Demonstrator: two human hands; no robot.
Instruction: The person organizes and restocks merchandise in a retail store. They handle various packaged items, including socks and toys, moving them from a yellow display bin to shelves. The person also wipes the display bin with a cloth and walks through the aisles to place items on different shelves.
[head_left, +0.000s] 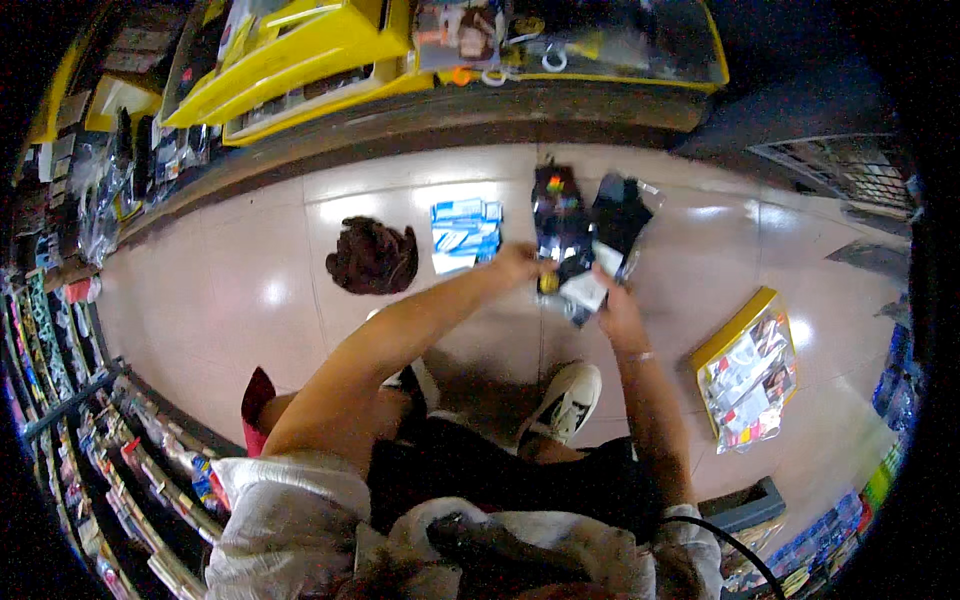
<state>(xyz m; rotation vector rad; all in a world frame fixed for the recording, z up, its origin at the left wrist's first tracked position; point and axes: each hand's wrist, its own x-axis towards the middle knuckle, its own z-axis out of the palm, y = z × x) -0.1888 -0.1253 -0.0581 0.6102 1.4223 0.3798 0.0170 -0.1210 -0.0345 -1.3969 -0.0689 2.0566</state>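
My left hand (519, 264) reaches to the lower left edge of a pile of dark packets (559, 206) on the tiled floor; blur hides whether its fingers grip one. My right hand (619, 307) is shut on a small clear packet with a white card (586, 289), held over the pile's near end. Dark packets in clear wrap (621, 214) lie just right of that pile. To the left of my left hand is a stack of blue and white packets (466, 229). Farther left rests a dark brown bundle (373, 255), its kind unclear.
A yellow tray (731, 330) of bagged goods lies on the floor at right. Yellow bins (300, 67) stand on a shelf along the top. Racks of packaged goods (127, 465) fill the lower left. My shoe (571, 401) is near the pile, and a grey box (742, 506) sits lower right.
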